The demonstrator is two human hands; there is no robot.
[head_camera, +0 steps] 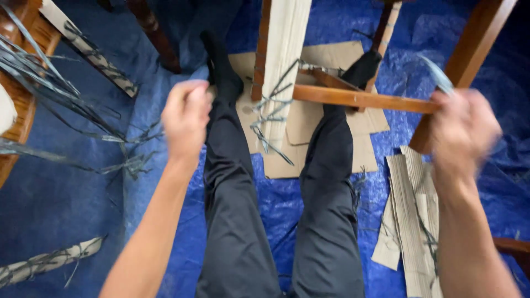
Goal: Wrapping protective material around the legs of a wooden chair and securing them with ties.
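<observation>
Both hands are raised above the outstretched black-trousered legs [276,209], and the wooden frame [359,99] is taken as the landmark. The right hand [462,132], blurred, is held just right of the frame's rail, fingers closed on a grey strip [439,74]. The left hand [185,118] is held well left of the frame, curled into a fist; whether anything is gripped cannot be told. Cardboard [408,221] is seen below the frame, on blue tarp [66,204].

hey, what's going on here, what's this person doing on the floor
A person sits on a blue tarp, legs stretched under a wooden frame partly wrapped in corrugated cardboard tied with grey strapping. Both fists are raised: the right hand grips a grey strip; what the left hand holds is unclear. Removed cardboard pieces lie alongside.
</observation>
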